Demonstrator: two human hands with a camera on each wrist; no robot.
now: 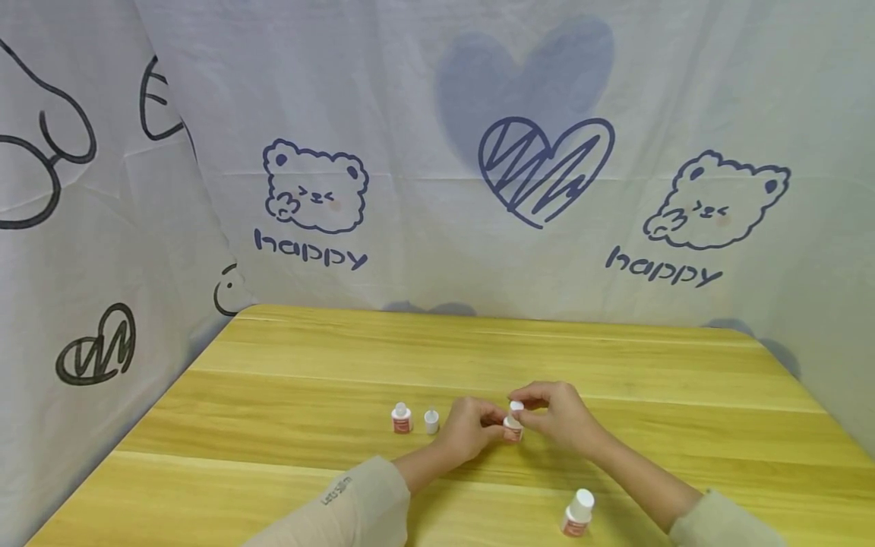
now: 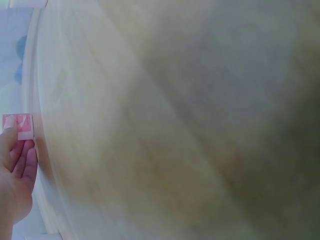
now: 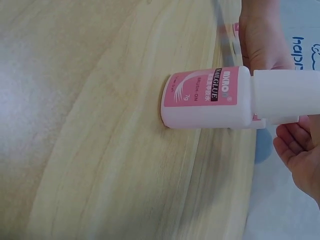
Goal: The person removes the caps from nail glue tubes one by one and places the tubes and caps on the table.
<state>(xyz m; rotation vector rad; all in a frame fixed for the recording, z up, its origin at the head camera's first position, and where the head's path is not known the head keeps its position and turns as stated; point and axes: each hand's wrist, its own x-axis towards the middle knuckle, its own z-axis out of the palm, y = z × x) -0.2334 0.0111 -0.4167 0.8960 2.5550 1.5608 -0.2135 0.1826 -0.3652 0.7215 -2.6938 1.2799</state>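
Note:
Near the middle of the table, my left hand [image 1: 467, 431] grips the body of a small nail glue bottle [image 1: 513, 434] with a white-and-pink label. My right hand [image 1: 557, 416] pinches the white cap [image 1: 516, 408] at its top. In the left wrist view the thumb and fingers of the left hand [image 2: 19, 187] hold the pink-labelled bottle [image 2: 25, 125]. A second nail glue bottle [image 3: 207, 97] looms large in the right wrist view and partly hides both hands. It stands upright with its white cap on, in front of my right forearm.
Left of my left hand stands another small bottle [image 1: 402, 421] with its pale nozzle showing. Beside it sits a loose white cap [image 1: 431, 422] with a thin tip pointing up. A white printed curtain [image 1: 424, 152] hangs behind the wooden table [image 1: 307, 365].

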